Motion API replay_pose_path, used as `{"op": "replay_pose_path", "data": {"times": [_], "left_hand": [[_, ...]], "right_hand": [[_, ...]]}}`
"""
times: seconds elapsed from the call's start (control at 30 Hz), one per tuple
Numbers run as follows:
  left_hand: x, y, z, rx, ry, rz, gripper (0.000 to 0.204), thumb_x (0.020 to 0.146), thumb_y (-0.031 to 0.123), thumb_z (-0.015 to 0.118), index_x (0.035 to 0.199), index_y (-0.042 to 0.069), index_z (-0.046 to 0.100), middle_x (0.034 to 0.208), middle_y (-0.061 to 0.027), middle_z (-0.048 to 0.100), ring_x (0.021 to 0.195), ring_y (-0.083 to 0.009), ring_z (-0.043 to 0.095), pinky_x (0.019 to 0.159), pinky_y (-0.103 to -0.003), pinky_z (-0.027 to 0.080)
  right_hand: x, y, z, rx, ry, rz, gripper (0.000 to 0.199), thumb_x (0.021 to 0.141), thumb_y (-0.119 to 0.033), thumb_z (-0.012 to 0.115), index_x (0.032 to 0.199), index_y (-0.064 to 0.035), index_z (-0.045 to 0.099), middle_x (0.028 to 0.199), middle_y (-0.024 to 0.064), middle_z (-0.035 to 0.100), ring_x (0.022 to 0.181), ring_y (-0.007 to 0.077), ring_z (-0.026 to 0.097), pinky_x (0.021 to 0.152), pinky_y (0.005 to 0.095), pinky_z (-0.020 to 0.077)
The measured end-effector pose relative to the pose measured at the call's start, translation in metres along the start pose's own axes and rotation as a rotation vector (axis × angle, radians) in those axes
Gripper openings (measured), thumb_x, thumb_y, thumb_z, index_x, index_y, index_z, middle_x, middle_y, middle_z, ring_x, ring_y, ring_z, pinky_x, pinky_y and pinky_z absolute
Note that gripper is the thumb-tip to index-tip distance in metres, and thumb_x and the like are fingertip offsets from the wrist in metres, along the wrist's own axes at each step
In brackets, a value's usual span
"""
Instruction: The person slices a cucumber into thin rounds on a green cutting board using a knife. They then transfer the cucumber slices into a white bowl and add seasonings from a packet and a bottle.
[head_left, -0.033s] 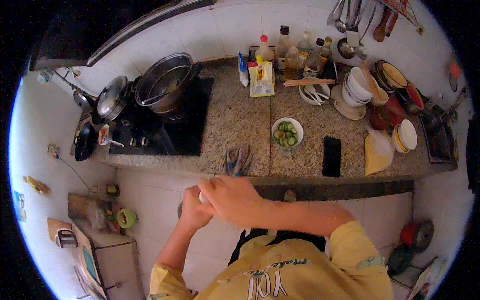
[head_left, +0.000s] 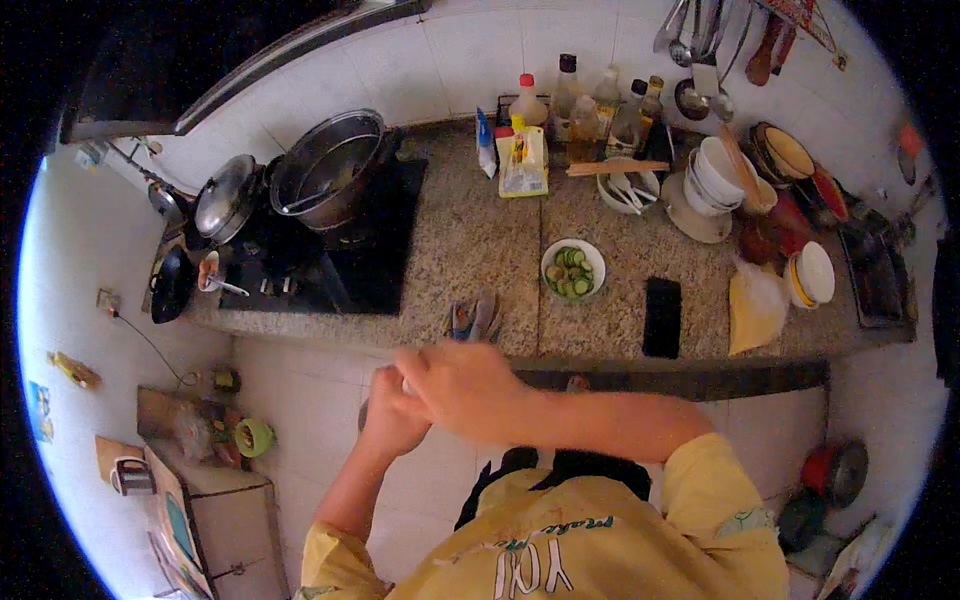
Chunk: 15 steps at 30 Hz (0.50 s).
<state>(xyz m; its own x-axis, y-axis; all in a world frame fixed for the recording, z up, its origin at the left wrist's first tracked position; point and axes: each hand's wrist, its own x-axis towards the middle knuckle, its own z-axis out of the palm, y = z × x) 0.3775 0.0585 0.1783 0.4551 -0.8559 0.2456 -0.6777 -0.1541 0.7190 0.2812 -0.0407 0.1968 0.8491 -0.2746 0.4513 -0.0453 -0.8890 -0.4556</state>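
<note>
Both my hands meet in front of the counter's near edge, above the floor. My left hand is closed in a fist around an object that is mostly hidden. Over it lies my right hand, its fingers curled down on the top of the same object. Only a small white part shows between the hands, and a greyish edge peeks out beside the left fist, so its kind cannot be told. On the counter just beyond the hands lies a crumpled grey cloth. Farther right stands a white bowl of sliced cucumber.
A black phone and a bag of yellow stuff lie near the counter's front edge. At left is a black stove with a large pot. Several bottles, stacked bowls and a sink line the back and right.
My hands stay together and the right hand has turned slightly on top. Less of the white part shows between them. The whole view has shifted a little.
</note>
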Motion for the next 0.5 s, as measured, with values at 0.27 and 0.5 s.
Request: {"op": "replay_pose_path", "data": {"times": [0.27,0.5], "left_hand": [[0.079,0.048,0.053,-0.078,-0.194,0.115,0.022,0.065,0.008,0.062,0.085,0.000,0.058,0.076,-0.0164,0.062,0.072,-0.0280,0.062,0.062,-0.034,0.048],[0.149,0.081,0.068,-0.242,-0.218,0.345,0.025,0.063,0.005,0.062,0.089,0.006,0.060,0.092,-0.0111,0.061,0.089,-0.0258,0.058,0.074,-0.034,0.046]], "right_hand": [[0.014,0.107,-0.071,0.249,0.144,-0.371,0.024,0.071,-0.026,0.064,0.075,-0.0072,0.050,0.062,0.0096,0.052,0.056,0.0280,0.054,0.048,0.0370,0.0439],[0.054,0.168,-0.123,0.311,0.080,-0.751,0.023,0.070,-0.020,0.066,0.078,-0.0048,0.050,0.070,0.0101,0.051,0.063,0.0284,0.053,0.053,0.0363,0.0437]]}}
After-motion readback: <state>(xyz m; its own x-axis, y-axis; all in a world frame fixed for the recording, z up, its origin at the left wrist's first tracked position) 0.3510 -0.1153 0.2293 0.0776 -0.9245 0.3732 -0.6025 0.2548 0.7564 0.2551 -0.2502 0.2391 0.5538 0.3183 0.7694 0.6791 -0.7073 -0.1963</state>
